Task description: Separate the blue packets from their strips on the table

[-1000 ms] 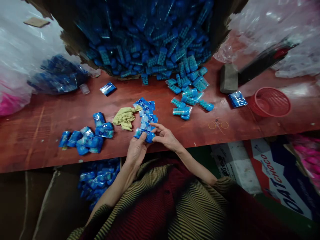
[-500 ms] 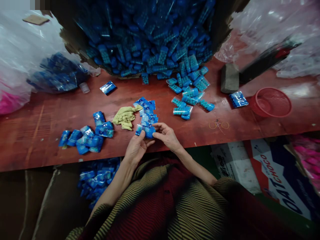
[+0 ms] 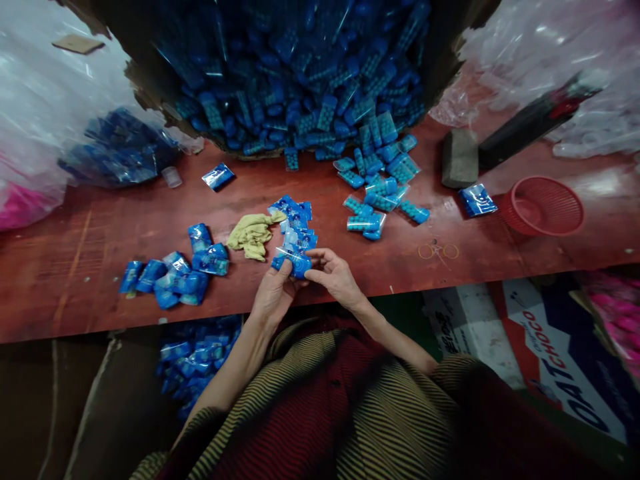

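Observation:
Near the table's front edge, a small shiny blue packet (image 3: 300, 266) is between my two hands. My left hand (image 3: 274, 293) is closed on its left end, with the thumb on top. The thumb and fingertips of my right hand (image 3: 339, 279) pinch its right end. What is inside the packet is hard to make out. Just beyond lie several flat blue printed wrappers (image 3: 296, 212), partly overlapping. Left of these is a crumpled yellow-green cloth (image 3: 250, 235). A cluster of filled blue packets (image 3: 177, 275) lies farther left. Clear bottles with blue caps and blue beads (image 3: 383, 190) lie to the right.
A torn-edged carton (image 3: 150, 93) full of similar bottles stands at the back of the red table (image 3: 100, 233). At right are a grey block (image 3: 460, 159), a red basket (image 3: 543, 207) and rubber bands (image 3: 438, 251). Below the front edge, more blue packets (image 3: 200, 357) are heaped.
The packet has tilted slightly between my fingers, and my left fingers have curled further beneath it. The view has shifted a little; the things on the table have stayed put.

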Motion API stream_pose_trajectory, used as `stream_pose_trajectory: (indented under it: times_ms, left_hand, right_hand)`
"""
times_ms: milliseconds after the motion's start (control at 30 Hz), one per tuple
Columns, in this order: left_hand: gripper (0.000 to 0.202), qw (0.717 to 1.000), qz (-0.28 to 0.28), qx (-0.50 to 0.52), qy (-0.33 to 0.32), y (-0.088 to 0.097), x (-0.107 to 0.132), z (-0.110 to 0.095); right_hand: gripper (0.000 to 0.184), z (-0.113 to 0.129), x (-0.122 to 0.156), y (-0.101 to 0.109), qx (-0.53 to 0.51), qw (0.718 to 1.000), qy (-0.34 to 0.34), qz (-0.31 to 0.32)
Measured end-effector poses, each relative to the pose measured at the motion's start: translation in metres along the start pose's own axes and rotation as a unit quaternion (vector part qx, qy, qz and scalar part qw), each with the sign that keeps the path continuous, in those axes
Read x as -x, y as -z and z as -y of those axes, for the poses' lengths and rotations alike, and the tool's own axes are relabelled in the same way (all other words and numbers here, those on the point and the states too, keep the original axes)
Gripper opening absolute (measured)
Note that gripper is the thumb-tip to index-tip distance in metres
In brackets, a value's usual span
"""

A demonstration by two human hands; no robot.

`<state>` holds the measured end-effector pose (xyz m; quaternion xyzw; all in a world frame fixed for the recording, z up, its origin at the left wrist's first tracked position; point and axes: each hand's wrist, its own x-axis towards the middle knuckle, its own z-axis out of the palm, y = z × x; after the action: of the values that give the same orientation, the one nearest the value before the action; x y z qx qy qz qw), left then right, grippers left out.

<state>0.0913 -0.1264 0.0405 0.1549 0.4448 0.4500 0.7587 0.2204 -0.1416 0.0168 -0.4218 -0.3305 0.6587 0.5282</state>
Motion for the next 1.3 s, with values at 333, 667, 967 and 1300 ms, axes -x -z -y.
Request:
stream_pose_trajectory:
  times_ms: [333, 667, 967, 1300]
  left_hand:
    - [0.038, 0.999, 0.003, -0.029, -0.014, -0.004, 0.008, -0.008]
    - [0.038, 0.999, -0.008, -0.025, -0.024, -0.007, 0.009, -0.005]
    - [0.035, 0.997, 0.044, -0.019, 0.055, 0.002, 0.01, -0.004]
    - [0.034, 0.998, 0.028, -0.058, -0.011, -0.006, 0.016, -0.008]
  right_hand:
    - [0.048, 0.01, -0.001, 0.003, -0.01, 0.998, 0.0, 0.066]
    - [0.059, 0.006, 0.002, -0.002, 0.007, 0.999, 0.022, 0.024]
    - [0.057, 0.003, -0.008, 0.013, -0.058, 0.992, -0.024, 0.109]
    - [0.046, -0.004, 0.0, 0.012, -0.019, 0.997, 0.01, 0.078]
